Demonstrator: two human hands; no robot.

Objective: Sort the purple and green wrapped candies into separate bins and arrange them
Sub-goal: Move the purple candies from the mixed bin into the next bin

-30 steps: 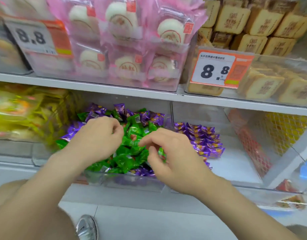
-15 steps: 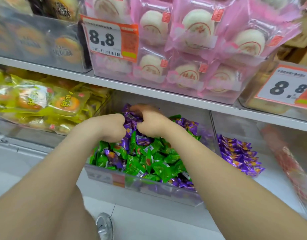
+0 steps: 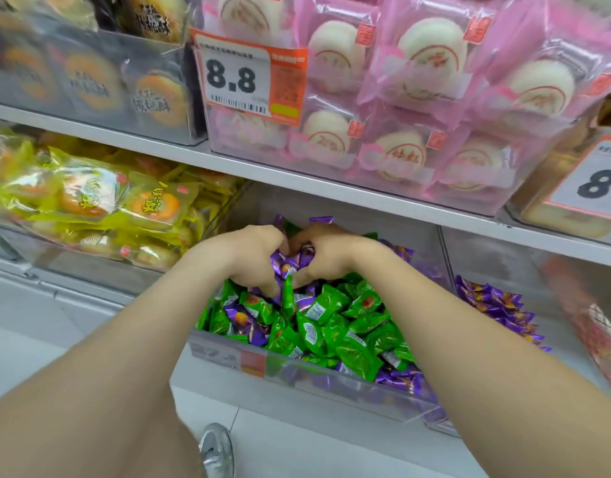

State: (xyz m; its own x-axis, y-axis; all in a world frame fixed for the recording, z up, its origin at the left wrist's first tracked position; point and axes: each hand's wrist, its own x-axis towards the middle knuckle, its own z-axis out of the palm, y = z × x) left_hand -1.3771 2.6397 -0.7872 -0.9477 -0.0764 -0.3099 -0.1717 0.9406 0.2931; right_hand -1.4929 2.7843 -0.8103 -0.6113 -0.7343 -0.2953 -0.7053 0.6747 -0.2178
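Observation:
A clear bin (image 3: 331, 377) on the lower shelf holds mixed green candies (image 3: 331, 322) and purple candies (image 3: 248, 322). My left hand (image 3: 248, 257) and my right hand (image 3: 328, 253) are side by side at the back of this bin, fingers curled around a bunch of purple candies (image 3: 290, 263) gathered between them. In the bin to the right lies a neat pile of purple candies (image 3: 493, 305) alone.
A bin of yellow snack packs (image 3: 100, 205) stands to the left. The shelf edge (image 3: 331, 188) above carries pink-wrapped buns (image 3: 400, 98) and a price tag (image 3: 248, 77) close over my hands. A red-wrapped pack (image 3: 590, 322) lies at far right. A shoe (image 3: 216, 450) shows below.
Both hands moved from the middle of the mixed bin to its back and closed together around purple candies. The view shifted left and closer.

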